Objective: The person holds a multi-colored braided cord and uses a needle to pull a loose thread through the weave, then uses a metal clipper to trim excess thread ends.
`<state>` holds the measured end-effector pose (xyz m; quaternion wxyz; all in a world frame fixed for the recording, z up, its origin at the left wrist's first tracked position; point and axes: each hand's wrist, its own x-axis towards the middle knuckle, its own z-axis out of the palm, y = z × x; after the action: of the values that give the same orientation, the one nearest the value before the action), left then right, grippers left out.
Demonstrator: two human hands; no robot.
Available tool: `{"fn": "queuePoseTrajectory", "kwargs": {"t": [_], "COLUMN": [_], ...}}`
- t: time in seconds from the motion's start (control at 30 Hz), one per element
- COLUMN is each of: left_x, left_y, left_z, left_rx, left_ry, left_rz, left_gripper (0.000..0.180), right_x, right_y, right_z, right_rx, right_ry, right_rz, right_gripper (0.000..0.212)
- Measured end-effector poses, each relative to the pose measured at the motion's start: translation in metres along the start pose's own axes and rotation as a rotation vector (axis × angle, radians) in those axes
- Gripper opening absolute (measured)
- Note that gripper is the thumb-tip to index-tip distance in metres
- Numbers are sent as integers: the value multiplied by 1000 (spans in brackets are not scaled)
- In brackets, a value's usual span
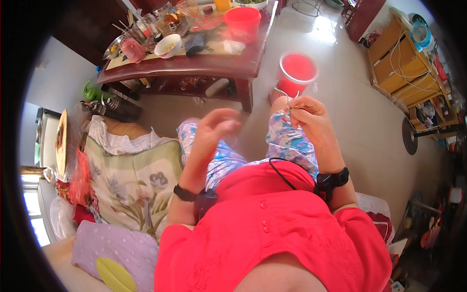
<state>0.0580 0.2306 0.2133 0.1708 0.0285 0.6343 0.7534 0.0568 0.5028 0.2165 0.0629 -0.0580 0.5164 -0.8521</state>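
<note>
My right hand (311, 119) is raised over my right knee, its fingers pinched on a small, flat brownish thing (305, 106). A thin pale loop (287, 97) sticks out on its left side; I cannot make out whether it is cord or metal. My left hand (219, 127) hangs above my left thigh, apart from the right one. Motion smears its fingers, and nothing can be made out in them. Just beyond the right hand, a red bucket (297, 68) with a pale rim stands on the floor.
Ahead on the left is a dark red wooden table (209, 68), crowded with jars, a white bowl (168, 45) and a red tub (242, 23). A cushioned seat (136, 175) lies to my left. At the right stands a wooden cabinet (401, 63) with loose cables.
</note>
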Motion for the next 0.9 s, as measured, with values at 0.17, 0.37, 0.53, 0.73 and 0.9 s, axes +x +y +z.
{"fn": "queuePoseTrajectory", "kwargs": {"t": [0.17,0.37,0.53,0.73,0.9], "left_x": [21,30,21,11,10], "left_y": [9,10,10,16,14], "left_z": [69,70,61,61,73], "left_rx": [95,-24,17,60,5], "left_ry": [-227,-264,-180,-107,-116], "left_rz": [196,129,103,-15,61], "left_gripper": [31,31,26,25,26], "right_x": [10,5,6,8,8], "right_y": [-7,-15,-12,-5,7], "right_z": [17,33,37,31,33], "right_rx": [-146,-290,-269,-370,-543], "right_ry": [-43,36,90,-63,-77], "right_rz": [-65,-83,-142,34,-225], "right_gripper": [23,39,35,23,14]}}
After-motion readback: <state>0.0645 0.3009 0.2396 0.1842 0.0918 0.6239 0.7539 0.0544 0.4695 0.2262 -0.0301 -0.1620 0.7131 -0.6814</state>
